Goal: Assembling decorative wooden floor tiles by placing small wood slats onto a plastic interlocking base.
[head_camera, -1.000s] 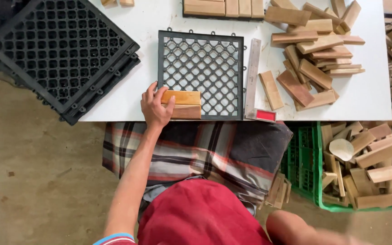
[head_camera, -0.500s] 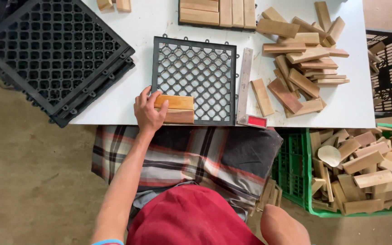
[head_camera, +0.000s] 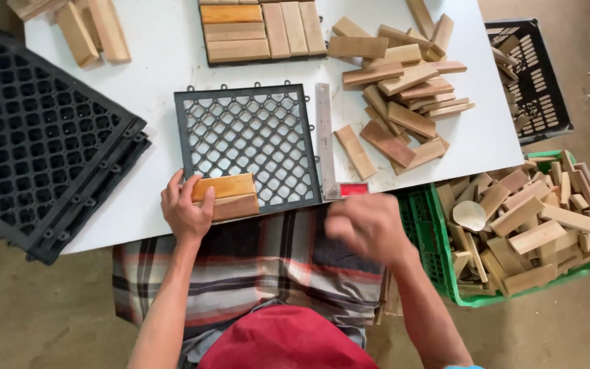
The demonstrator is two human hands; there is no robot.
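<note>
Head view, looking down: nearest is the person's lap under a checked red, black and white cloth (head_camera: pixel 254 273). The right hand (head_camera: pixel 367 229) hangs blurred over the near table edge, touching nothing; I cannot tell how its fingers are set. Just right of it, on the floor, a green plastic crate (head_camera: pixel 438 253) is heaped with pale wooden offcuts.

The left hand (head_camera: pixel 186 208) rests on the white table (head_camera: pixel 151 82), fingers spread against the left ends of two short honey-coloured wooden slats (head_camera: pixel 227 196). These lie side by side on the near left corner of a square black plastic lattice tile base (head_camera: pixel 250 143). A steel ruler with a red end (head_camera: pixel 327 143) lies touching the base's right edge.

Right of the ruler, a loose pile of wooden slats (head_camera: pixel 401 89) is spread out. Left, a stack of larger black grid bases (head_camera: pixel 35 137) overhangs the table. Farther off lies a finished slat tile (head_camera: pixel 261 31).
</note>
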